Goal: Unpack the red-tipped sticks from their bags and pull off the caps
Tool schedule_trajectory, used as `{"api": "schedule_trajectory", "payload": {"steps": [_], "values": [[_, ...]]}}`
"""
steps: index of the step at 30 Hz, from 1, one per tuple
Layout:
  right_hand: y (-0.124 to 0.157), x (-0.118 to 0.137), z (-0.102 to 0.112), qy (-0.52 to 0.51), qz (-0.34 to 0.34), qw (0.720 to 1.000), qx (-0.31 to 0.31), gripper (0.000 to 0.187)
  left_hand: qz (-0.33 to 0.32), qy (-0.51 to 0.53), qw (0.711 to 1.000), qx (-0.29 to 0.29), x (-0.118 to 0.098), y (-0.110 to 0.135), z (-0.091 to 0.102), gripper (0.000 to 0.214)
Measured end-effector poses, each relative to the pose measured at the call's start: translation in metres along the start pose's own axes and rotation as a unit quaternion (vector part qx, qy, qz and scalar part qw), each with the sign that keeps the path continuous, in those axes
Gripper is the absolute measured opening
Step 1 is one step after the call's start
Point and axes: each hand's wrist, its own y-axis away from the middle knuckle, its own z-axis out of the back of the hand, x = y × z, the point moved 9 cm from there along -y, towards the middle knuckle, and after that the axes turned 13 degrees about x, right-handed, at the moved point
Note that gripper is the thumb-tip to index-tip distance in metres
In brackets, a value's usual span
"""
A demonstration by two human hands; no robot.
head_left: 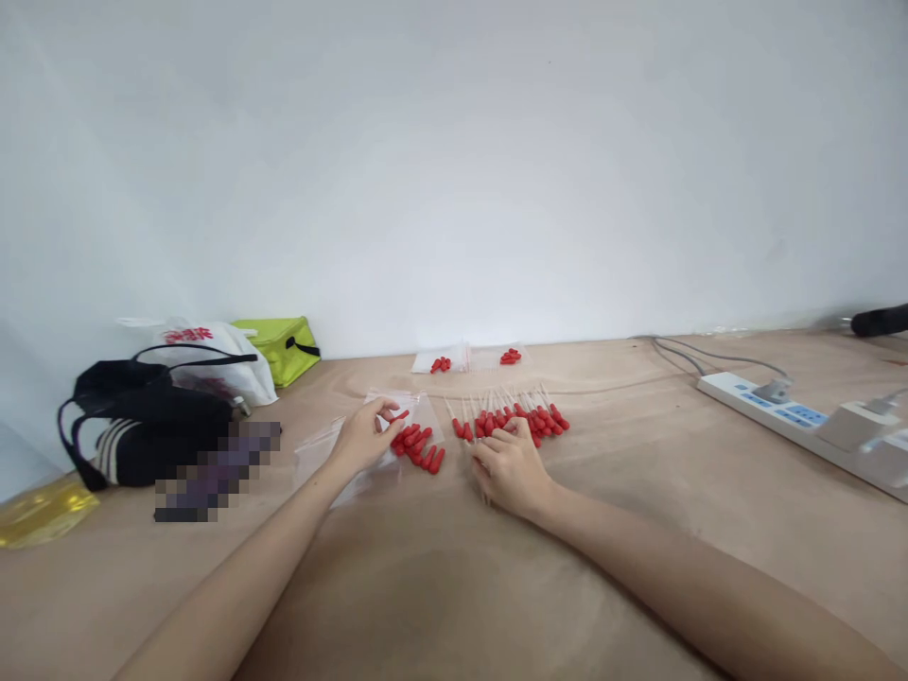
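Observation:
My left hand [363,437] has its thumb and fingers closed about a small red cap [400,416], over a loose pile of similar red caps [418,445]. Clear zip bags [426,414] lie beneath and beside that pile. To the right, a row of thin pale sticks with red tips [529,419] rests on the table, tips toward me. My right hand [512,473] is at the near side of this row, fingers curled down. A thin pale stick [486,498] shows below its fingers; their tips are partly hidden.
Two clear bags with red caps [441,364] lie near the wall. At left are a black bag [163,426], a white plastic bag [234,355], a green box-shaped bag [284,350] and a yellow packet [49,511]. A white power strip [738,390] with plugs and cables stands right.

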Motion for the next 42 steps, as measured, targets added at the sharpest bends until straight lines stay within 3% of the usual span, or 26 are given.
{"api": "schedule_trajectory", "payload": {"steps": [7, 17, 22, 25, 28, 34, 37, 42], "values": [[0.001, 0.009, -0.009, 0.003, 0.005, 0.999, 0.038, 0.02, 0.004, -0.005, 1.0, 0.025, 0.006, 0.001, -0.011, 0.026], [0.0, 0.005, -0.014, -0.034, -0.013, 0.993, 0.11, 0.047, 0.001, -0.013, 1.0, -0.003, 0.013, 0.002, -0.011, 0.03], [0.001, 0.004, -0.016, -0.055, -0.007, 0.991, 0.125, 0.055, -0.022, -0.083, 0.996, -0.03, -0.017, 0.004, -0.007, 0.025], [0.008, -0.002, -0.007, -0.068, -0.008, 0.992, 0.106, 0.056, -0.023, -0.149, 0.988, 0.014, -0.046, -0.003, -0.02, 0.025], [0.023, -0.013, 0.008, -0.077, -0.015, 0.995, 0.061, 0.046, 0.014, -0.175, 0.982, 0.07, -0.063, -0.017, -0.04, 0.034], [0.056, -0.042, 0.034, -0.065, -0.055, 0.996, -0.025, 0.029, 0.069, -0.162, 0.978, 0.113, -0.067, -0.043, -0.068, 0.028], [0.06, -0.051, 0.038, -0.061, -0.075, 0.995, -0.038, 0.023, 0.092, -0.155, 0.977, 0.114, -0.062, -0.048, -0.066, 0.025], [0.057, -0.056, 0.035, -0.075, -0.098, 0.991, -0.051, 0.018, 0.064, -0.153, 0.983, 0.083, -0.066, -0.032, -0.035, 0.024]]}}
